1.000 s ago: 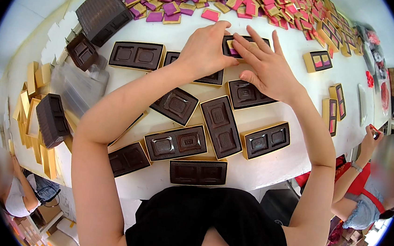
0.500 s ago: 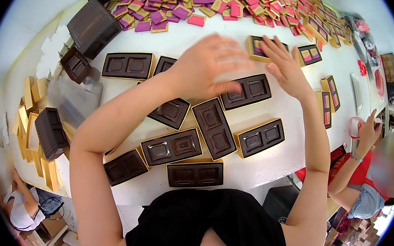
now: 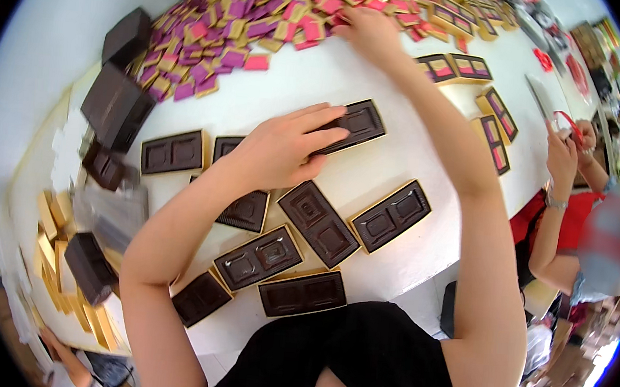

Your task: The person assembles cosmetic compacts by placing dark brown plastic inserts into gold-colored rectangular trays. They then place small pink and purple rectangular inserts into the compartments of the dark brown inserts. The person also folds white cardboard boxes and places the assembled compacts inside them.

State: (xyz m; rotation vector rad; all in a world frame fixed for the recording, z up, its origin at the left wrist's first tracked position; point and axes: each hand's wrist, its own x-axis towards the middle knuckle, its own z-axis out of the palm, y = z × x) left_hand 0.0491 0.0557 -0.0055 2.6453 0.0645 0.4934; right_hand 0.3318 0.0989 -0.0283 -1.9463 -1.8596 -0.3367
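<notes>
My left hand point(image 3: 281, 145) grips the left end of a gold-edged box with a dark brown two-well tray point(image 3: 364, 122), its fingers across the tray. Both wells look bare where they show. My right hand point(image 3: 374, 37) reaches to the near edge of a big heap of small pink, purple and gold wrapped pieces point(image 3: 244, 22). Its fingertips blur among the pink pieces, so I cannot tell whether it holds one. More boxes with bare trays, such as this one point(image 3: 318, 222), lie nearer to me. Beyond my right forearm are two filled boxes point(image 3: 471, 67) side by side.
Filled boxes point(image 3: 491, 143) stand at the right, more at the far right. Stacked dark trays point(image 3: 117, 106) and gold box parts point(image 3: 60, 267) are at the left. A co-worker's hands point(image 3: 568, 146) handle red ribbon at the right; another person's arm point(image 3: 67, 360) shows lower left.
My right hand has left a filled box, now beside another one, and moved to the heap. My left hand has come down onto the box with the bare tray. The whole view has shifted.
</notes>
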